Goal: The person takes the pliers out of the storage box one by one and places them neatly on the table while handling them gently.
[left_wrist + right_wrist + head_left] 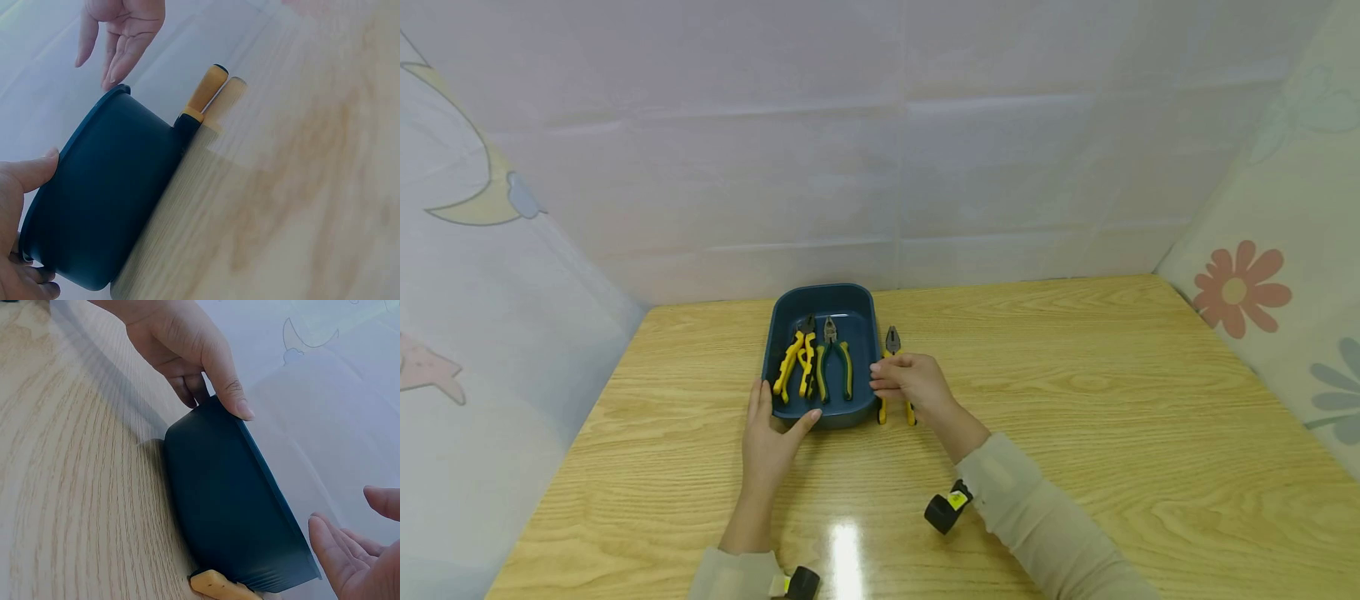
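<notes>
A dark blue plastic tray (860, 402) stands on the table. My left hand (767, 446) grips its near left corner, thumb on the front rim and fingers along the left side. Inside lie green-and-yellow-handled pliers (847, 367) and, left of them, yellow-and-black-handled pliers (788, 367), whose parts overlap. Another pair of yellow-handled pliers (892, 340) lies on the table along the tray's right wall. Above these pliers and beside the right rim, my right hand (917, 383) holds nothing; its fingers are loosely bent and partly cover the handles.
The wooden table (1075, 417) extends to both sides and in front of the tray. A pale sheet-covered wall (1000, 192) rises behind its back edge. Decorated side walls, one with a red flower (1234, 290), flank it.
</notes>
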`<control>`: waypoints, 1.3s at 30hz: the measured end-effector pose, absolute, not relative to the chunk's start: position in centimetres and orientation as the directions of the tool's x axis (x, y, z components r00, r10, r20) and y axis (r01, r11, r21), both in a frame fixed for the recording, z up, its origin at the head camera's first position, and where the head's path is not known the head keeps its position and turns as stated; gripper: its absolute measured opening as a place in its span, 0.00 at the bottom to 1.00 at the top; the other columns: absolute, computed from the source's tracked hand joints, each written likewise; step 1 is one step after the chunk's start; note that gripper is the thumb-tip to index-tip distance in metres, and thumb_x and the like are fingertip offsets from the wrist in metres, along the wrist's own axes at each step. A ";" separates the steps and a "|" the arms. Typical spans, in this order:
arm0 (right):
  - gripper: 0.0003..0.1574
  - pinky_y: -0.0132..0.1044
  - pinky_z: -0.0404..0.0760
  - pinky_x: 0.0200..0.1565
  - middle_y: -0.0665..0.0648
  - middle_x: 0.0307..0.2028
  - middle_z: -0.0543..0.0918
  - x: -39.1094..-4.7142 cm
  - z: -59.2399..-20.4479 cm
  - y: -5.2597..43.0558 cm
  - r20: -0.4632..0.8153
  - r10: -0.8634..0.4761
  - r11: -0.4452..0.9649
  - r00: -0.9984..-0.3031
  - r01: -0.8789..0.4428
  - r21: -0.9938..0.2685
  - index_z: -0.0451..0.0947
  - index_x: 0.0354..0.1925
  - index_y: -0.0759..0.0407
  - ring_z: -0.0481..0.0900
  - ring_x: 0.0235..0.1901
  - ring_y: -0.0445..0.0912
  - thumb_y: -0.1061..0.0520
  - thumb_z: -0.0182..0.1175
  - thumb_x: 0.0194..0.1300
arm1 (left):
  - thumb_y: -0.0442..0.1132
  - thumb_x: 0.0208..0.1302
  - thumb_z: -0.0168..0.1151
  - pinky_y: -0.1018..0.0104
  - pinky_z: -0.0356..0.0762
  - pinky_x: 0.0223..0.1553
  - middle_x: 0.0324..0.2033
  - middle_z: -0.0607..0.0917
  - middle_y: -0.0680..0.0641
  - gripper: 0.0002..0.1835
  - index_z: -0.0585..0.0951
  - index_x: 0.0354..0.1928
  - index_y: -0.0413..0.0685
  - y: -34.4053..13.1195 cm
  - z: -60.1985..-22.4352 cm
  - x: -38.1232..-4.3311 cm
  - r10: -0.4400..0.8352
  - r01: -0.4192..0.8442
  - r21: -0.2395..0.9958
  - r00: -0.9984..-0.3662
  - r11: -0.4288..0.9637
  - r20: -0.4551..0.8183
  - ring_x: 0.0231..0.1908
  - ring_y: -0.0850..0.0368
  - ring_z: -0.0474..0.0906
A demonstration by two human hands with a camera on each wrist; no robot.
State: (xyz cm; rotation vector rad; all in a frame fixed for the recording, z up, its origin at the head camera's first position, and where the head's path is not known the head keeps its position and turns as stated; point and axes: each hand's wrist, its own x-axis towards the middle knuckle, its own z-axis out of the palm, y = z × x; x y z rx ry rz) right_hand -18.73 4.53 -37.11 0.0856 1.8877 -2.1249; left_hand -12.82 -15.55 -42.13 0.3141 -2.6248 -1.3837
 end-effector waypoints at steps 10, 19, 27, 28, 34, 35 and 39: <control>0.14 0.38 0.78 0.35 0.69 0.36 0.77 -18.8 -37.1 3.8 -0.236 -0.197 -0.112 -0.952 0.261 -0.959 0.72 0.40 0.75 0.79 0.31 0.50 0.66 0.56 0.56 | 0.64 0.43 0.59 0.48 0.46 0.58 0.65 0.42 0.49 0.54 0.45 0.66 0.46 -15.6 -42.2 -12.9 -0.252 -0.124 0.828 -0.968 0.546 0.021 0.63 0.49 0.39; 0.16 0.37 0.77 0.37 0.70 0.39 0.75 -19.0 -37.1 3.4 -0.266 -0.212 -0.112 -0.940 0.294 -0.949 0.71 0.42 0.74 0.77 0.37 0.54 0.65 0.56 0.56 | 0.59 0.45 0.62 0.48 0.46 0.58 0.65 0.42 0.50 0.52 0.45 0.66 0.46 -15.4 -42.1 -12.9 -0.259 -0.124 0.833 -0.965 0.539 0.025 0.63 0.49 0.39; 0.17 0.38 0.77 0.38 0.73 0.43 0.72 -19.0 -36.9 2.9 -0.275 -0.234 -0.112 -0.932 0.307 -0.945 0.70 0.44 0.75 0.77 0.38 0.55 0.65 0.54 0.57 | 0.58 0.45 0.62 0.48 0.46 0.58 0.65 0.43 0.49 0.52 0.46 0.66 0.44 -15.4 -42.1 -12.9 -0.262 -0.122 0.829 -0.964 0.547 0.031 0.63 0.48 0.39; 0.17 0.38 0.76 0.38 0.73 0.44 0.72 -19.1 -36.8 2.8 -0.279 -0.236 -0.114 -0.931 0.311 -0.944 0.70 0.43 0.75 0.76 0.39 0.56 0.65 0.55 0.57 | 0.58 0.46 0.62 0.49 0.46 0.58 0.65 0.43 0.49 0.52 0.46 0.66 0.44 -15.4 -42.1 -12.9 -0.263 -0.121 0.828 -0.964 0.547 0.033 0.63 0.48 0.39; 0.15 0.37 0.77 0.37 0.72 0.41 0.74 -19.3 -37.0 2.3 -0.298 -0.237 -0.107 -0.925 0.330 -0.938 0.71 0.41 0.75 0.76 0.39 0.57 0.65 0.55 0.57 | 0.58 0.46 0.62 0.50 0.46 0.59 0.65 0.43 0.49 0.51 0.47 0.66 0.43 -15.4 -42.0 -12.8 -0.262 -0.111 0.826 -0.964 0.552 0.045 0.63 0.49 0.40; 0.15 0.37 0.77 0.36 0.71 0.41 0.74 -19.3 -37.0 2.3 -0.297 -0.237 -0.101 -0.925 0.327 -0.940 0.71 0.41 0.75 0.77 0.39 0.57 0.65 0.55 0.57 | 0.59 0.46 0.61 0.51 0.46 0.59 0.65 0.43 0.49 0.51 0.47 0.66 0.43 -15.4 -42.0 -12.8 -0.260 -0.110 0.827 -0.965 0.552 0.045 0.63 0.49 0.40; 0.15 0.37 0.77 0.36 0.71 0.39 0.75 -19.3 -37.1 2.1 -0.284 -0.243 -0.085 -0.928 0.312 -0.946 0.71 0.42 0.75 0.78 0.37 0.55 0.65 0.55 0.57 | 0.61 0.45 0.61 0.51 0.46 0.59 0.65 0.43 0.49 0.52 0.46 0.66 0.44 -15.4 -42.0 -12.8 -0.257 -0.106 0.828 -0.965 0.550 0.046 0.63 0.49 0.40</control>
